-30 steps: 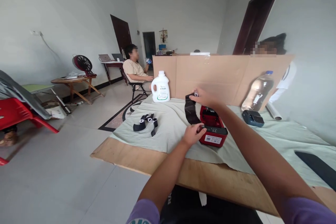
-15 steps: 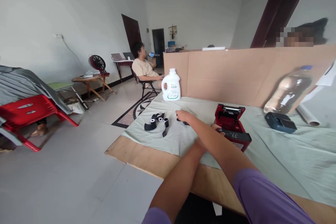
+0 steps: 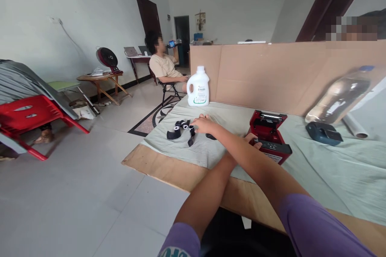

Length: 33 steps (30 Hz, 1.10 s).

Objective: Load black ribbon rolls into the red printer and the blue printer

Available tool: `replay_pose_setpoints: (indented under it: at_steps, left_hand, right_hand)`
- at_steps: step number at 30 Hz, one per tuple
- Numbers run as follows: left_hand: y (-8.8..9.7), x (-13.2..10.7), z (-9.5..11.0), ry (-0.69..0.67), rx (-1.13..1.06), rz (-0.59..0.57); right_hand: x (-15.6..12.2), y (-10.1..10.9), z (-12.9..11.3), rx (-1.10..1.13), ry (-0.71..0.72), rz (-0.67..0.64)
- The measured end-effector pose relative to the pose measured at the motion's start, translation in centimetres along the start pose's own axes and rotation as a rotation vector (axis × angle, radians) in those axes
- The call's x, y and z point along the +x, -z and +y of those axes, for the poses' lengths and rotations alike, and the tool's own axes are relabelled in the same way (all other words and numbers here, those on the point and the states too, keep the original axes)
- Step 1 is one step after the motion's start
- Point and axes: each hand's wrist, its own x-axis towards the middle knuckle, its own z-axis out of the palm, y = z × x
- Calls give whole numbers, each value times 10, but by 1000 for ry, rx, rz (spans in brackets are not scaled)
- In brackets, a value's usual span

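Note:
My arms cross. My left hand (image 3: 251,139) grips the left side of a red and black label printer (image 3: 276,153), whose lid stands raised. My right hand (image 3: 205,123) reaches over the left part of the cloth with its fingers apart, the fingertips next to a small black roll with a white core (image 3: 191,131); whether they touch it I cannot tell. Other black rolls (image 3: 174,133) with white cores lie just to the left, one with its strip partly unwound. A black piece (image 3: 210,136) lies under my right wrist, partly hidden.
A white detergent jug (image 3: 199,88) stands behind the rolls, before a cardboard screen (image 3: 247,76). On the right are a dark blue device (image 3: 324,133), a large clear bottle (image 3: 339,100) and a tube (image 3: 356,127). A seated person (image 3: 164,66) drinks beyond the table.
My right hand has shifted left, off the black piece and towards the other rolls, and its fingers have spread. My left hand remains on the printer. The whole view has tilted slightly.

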Motion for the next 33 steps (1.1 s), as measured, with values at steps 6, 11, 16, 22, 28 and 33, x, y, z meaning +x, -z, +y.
replay_pose_setpoints:
  at_steps: [6,11,16,22,28,33]
  left_hand:
    - [6,-3,9,40,211,14]
    - [0,-2,5,29,263,107]
    - [-1,-1,-6,-22,167,44]
    - [-3,-2,-11,-122,168,99]
    - [-3,-7,6,-144,235,221]
    - [-8,-7,25,-419,387,294]
  right_hand:
    - [4,-29,-35,62,8,52]
    - [-18,-31,-47,123,67,148]
    - [-75,-3,-18,579,74,338]
    - [-195,41,59,813,-28,530]
    - [-277,62,140,282,-349,465]
    - [-282,48,151,34,-503,180]
